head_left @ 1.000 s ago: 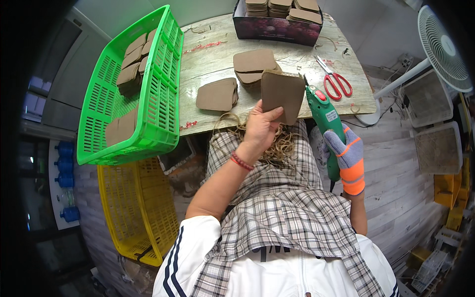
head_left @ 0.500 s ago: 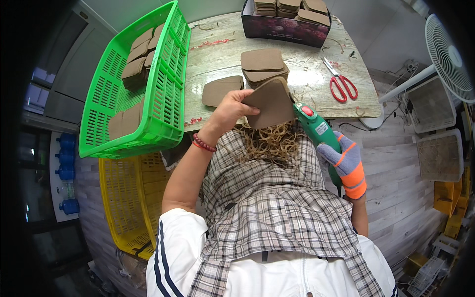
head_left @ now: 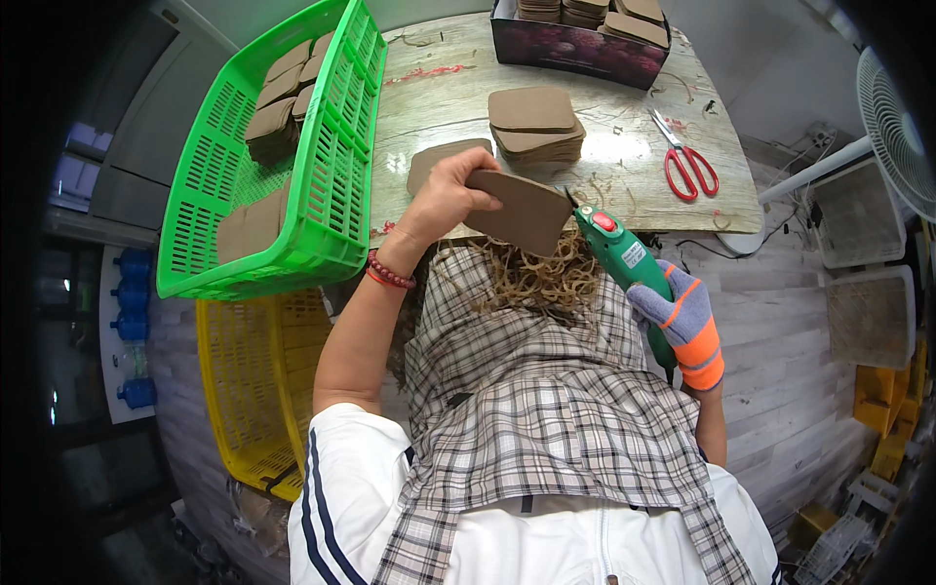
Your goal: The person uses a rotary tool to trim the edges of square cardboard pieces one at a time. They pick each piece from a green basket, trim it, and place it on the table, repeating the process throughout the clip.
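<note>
Between the thumb and fingers of my bare left hand is a flat brown pad with rounded corners, held tilted over my lap. My gloved right hand is wrapped round a green handheld electric cutter with a red switch. The cutter's dark tip points up beside the pad's right end; whether they touch I cannot tell. Behind the pad stands a stack of similar brown pads on the table. A lower pile of pads lies partly hidden behind my left hand. Curly brown trimmings heap on my plaid apron.
A green crate holding brown pads stands at the left, above a yellow crate. Red-handled scissors lie on the table at right. A dark box of pads sits at the back; a white fan stands far right.
My left hand has turned the pad, so it now lies flatter and its right end is lower. The cutter has hardly moved in my right hand. The whole view has shifted slightly.
</note>
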Action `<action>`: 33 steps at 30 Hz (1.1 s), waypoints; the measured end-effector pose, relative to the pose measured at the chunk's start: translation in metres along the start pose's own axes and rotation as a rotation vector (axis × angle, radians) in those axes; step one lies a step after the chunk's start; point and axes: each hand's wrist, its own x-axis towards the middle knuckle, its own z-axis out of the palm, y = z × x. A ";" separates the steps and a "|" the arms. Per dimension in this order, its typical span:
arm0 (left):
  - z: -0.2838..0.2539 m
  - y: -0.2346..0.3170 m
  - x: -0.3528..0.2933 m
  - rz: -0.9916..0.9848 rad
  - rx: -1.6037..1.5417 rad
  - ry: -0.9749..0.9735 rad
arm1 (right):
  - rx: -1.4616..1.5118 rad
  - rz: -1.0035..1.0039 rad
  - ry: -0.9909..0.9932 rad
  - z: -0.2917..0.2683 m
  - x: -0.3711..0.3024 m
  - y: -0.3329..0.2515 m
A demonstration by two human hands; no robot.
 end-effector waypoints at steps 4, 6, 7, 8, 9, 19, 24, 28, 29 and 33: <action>-0.008 -0.006 0.003 0.013 -0.224 0.057 | -0.012 0.013 -0.035 0.002 0.001 0.000; -0.008 -0.007 0.003 0.023 -0.251 0.039 | -0.016 0.027 -0.051 0.004 0.001 0.001; -0.006 -0.007 0.003 0.027 -0.264 0.030 | -0.022 0.033 -0.059 0.005 0.002 0.002; -0.005 -0.008 0.003 0.025 -0.248 0.006 | -0.028 0.038 -0.068 0.005 0.002 0.003; -0.002 -0.008 0.003 0.025 -0.234 -0.019 | -0.036 0.034 -0.068 0.006 0.003 0.005; 0.037 -0.011 0.000 -0.097 -0.120 -0.271 | -0.071 0.021 -0.055 0.011 0.008 0.007; 0.039 -0.012 -0.006 -0.079 -0.230 -0.179 | -0.045 0.001 -0.026 0.016 0.011 0.009; -0.017 -0.036 -0.007 -0.034 -0.321 0.074 | -0.002 0.004 0.064 0.003 0.013 0.019; -0.030 -0.044 -0.006 -0.022 -0.361 0.145 | -0.006 -0.001 0.091 0.000 0.013 0.023; -0.057 -0.070 0.010 -0.015 -0.368 0.354 | -0.031 0.017 0.112 -0.001 0.013 0.028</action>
